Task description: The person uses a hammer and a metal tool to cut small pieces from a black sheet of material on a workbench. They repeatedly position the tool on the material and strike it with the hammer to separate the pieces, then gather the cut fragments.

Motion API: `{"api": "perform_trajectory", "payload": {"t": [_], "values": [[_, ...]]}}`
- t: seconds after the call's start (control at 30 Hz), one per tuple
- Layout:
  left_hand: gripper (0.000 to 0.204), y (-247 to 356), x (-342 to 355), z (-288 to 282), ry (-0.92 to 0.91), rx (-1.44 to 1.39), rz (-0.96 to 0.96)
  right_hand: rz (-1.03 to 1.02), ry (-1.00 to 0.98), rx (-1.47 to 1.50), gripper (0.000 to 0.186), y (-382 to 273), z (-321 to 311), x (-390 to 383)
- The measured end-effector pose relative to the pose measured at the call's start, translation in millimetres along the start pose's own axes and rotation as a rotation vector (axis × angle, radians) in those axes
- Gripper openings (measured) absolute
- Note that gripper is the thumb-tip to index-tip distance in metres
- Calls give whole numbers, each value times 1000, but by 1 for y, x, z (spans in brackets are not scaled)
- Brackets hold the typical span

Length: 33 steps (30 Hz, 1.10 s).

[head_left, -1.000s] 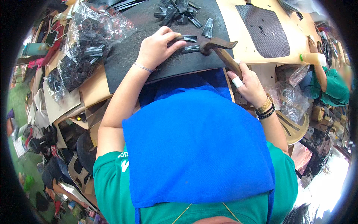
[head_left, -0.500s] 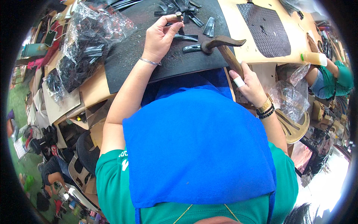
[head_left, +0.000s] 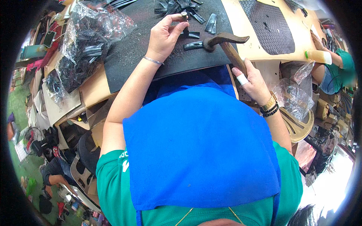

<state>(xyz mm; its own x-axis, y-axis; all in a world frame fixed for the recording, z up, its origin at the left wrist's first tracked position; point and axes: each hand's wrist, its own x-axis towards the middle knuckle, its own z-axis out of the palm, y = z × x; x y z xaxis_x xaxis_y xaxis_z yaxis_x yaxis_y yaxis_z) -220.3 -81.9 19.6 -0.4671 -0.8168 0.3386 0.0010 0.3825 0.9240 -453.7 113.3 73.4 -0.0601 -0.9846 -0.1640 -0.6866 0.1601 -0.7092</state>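
Between the fingertips of my left hand (head_left: 166, 35) a short metal punch (head_left: 184, 17) stands upright, its lower end over a black strap piece (head_left: 193, 35) on the dark work mat (head_left: 132, 60). My right hand (head_left: 254, 83), with white tape round the thumb, is closed round the wooden handle of a hammer (head_left: 233, 55). The hammer's curved head lies low over the mat, beside another glossy black strap piece (head_left: 193, 45). A third strap piece (head_left: 211, 23) lies beyond it, and several more form a pile (head_left: 177, 5) at the mat's far side.
At the left, clear plastic bags (head_left: 92, 34) hold more black strips. A woven black panel (head_left: 269, 28) lies on the pale tabletop at the right. Farther right, another person's arm (head_left: 318, 41) rests by a bottle (head_left: 318, 57) of yellowish liquid. A stool (head_left: 298, 126) stands below the table edge.
The punch in my left hand has shifted slightly right and down, over the strap piece. The hammer has barely moved, and my right hand keeps its grip.
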Motion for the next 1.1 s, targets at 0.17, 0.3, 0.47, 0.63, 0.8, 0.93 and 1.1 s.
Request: {"api": "perform_trajectory", "payload": {"t": [0.17,0.3,0.47,0.63,0.8,0.93,1.1], "values": [[25,-1,-1,0,-1,59,-5,12,-13,-6,34,-1,-1,0],[24,-2,-1,0,-4,79,18,-13,0,-12,34,0,-1,0],[24,2,-2,0,-2,118,4,4,-9,-13,33,-1,-1,0],[24,1,-4,4,4,60,39,89,-54,76,33,-7,-5,-1],[21,1,-2,6,47,128,117,-88,76,26,32,-29,-27,16],[21,5,-3,6,50,174,109,-422,201,-34,35,-62,-43,44],[20,4,-3,5,30,170,102,-425,85,-104,29,-82,-58,54]]}}
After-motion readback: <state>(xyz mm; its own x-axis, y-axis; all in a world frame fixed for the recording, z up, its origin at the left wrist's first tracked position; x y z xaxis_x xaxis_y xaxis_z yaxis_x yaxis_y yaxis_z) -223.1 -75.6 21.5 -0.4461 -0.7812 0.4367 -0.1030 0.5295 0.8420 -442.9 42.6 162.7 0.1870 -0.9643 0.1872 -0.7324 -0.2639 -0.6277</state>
